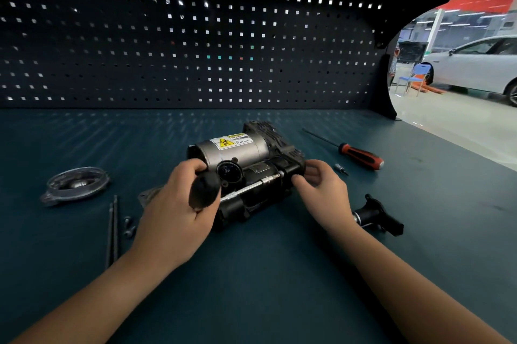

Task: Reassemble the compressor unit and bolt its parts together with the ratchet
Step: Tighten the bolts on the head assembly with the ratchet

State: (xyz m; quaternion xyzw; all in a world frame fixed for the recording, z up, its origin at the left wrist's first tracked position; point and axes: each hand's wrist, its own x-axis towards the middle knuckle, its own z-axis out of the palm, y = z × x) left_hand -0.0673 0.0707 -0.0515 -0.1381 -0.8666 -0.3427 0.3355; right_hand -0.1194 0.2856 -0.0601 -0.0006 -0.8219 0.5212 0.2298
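The compressor unit (237, 148), a silver metal cylinder with a yellow warning label set on a black ribbed housing, lies in the middle of the dark teal desk (265, 273), well short of the far edge, where a dark pegboard (195, 36) stands. My left grip (179, 203) is closed round the rounded black handle of the ratchet (204, 190). Its thin silver shaft runs to the right across the front of the black housing, and its tip meets the unit near the right end. My right grip (321, 190) has its fingers curled against that right end of the housing, just beside the shaft's tip, and holds the unit there.

Toward the left edge of the desk lies a round grey metal cover (75, 185). Nearer to me are two long thin metal rods (113, 231) side by side, with a couple of small dark bolts (128, 227) just beside them. Toward the right edge lies a screwdriver with a red and black handle (361, 159), and a small silver bit (341, 169) is near it. A black plastic fitting (377, 216) sits just beyond my right wrist.
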